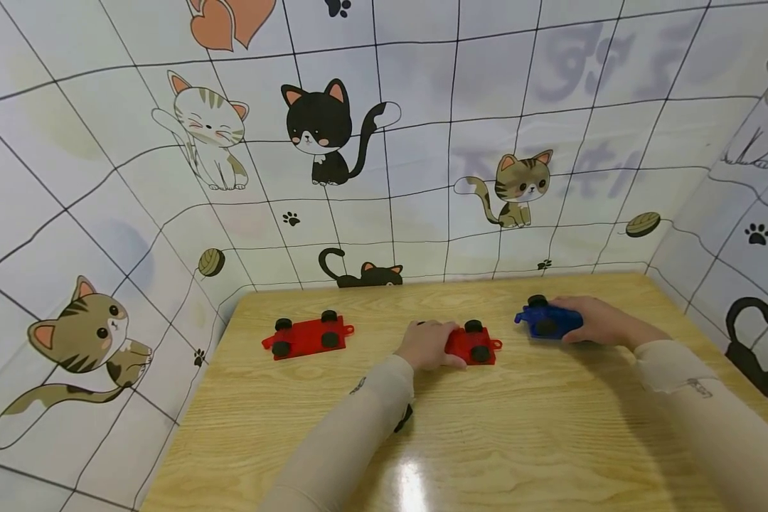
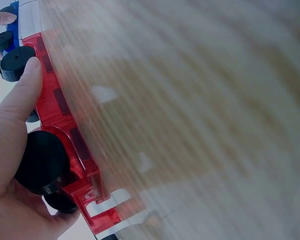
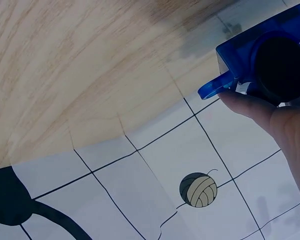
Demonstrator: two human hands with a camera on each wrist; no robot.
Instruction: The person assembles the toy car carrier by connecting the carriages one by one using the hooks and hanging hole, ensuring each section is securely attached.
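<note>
Near the middle of the table, my left hand (image 1: 425, 345) grips a red toy train car (image 1: 459, 343) by its left part, which the hand hides. Its black wheels stick up, and a ring coupling shows at its right end. The left wrist view has the thumb lying along the red car (image 2: 65, 120), close to the wood. My right hand (image 1: 592, 320) holds a blue toy train car (image 1: 571, 322) by its right end, farther right. A hook points left from the blue car. In the right wrist view, the fingers wrap beneath the blue car's ring (image 3: 207, 90) and wheel.
Another red toy car (image 1: 307, 339) lies wheels up at the table's left, its ring facing right. The wooden table (image 1: 486, 434) meets cat-patterned cloth walls (image 1: 416, 156) at the back and sides.
</note>
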